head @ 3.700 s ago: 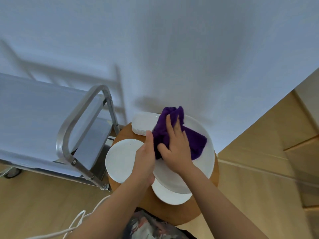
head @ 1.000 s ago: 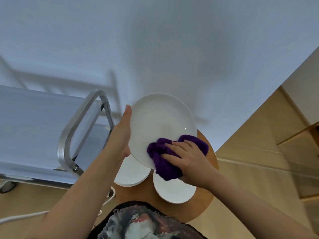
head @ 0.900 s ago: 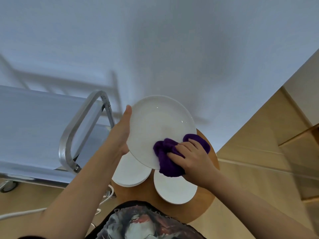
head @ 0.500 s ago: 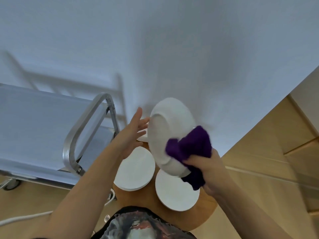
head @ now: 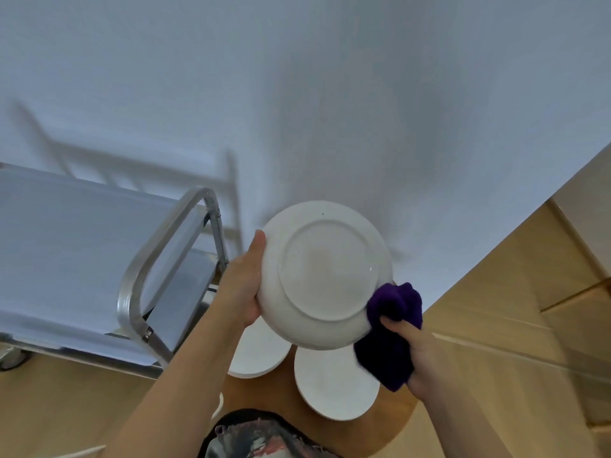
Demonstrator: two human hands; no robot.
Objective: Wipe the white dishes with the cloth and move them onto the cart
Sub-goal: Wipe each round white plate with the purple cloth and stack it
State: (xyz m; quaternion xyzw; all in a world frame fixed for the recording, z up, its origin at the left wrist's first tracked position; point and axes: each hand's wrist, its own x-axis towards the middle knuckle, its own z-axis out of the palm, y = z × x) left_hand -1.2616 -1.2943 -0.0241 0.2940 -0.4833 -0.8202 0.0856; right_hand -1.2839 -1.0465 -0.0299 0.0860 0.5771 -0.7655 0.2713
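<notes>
The large white plate (head: 325, 276) is held up in the air, underside toward the camera, above the round wooden table (head: 390, 421). The left hand (head: 243, 285) clamps its left rim, thumb on the near face, the other fingers hidden behind. The right hand (head: 418, 352) has its grip curled around the bunched purple cloth (head: 390, 338), pressing it against the plate's lower right edge.

The main risk, as I judge it, is a slip: the plate is smooth and carried by 1 rim only, so a firm wiping push from the cloth side could lever it out of the left grip. It would fall onto the 2 small white plates (head: 335, 381) lying on the table directly beneath, likely chipping them.

The cart (head: 139, 282) stands to the left, its metal handle between the plate and the cart's flat top (head: 66, 259). Swinging the plate over too low could knock the rim against that handle. A loose fold of cloth could also drag across the plates below.
</notes>
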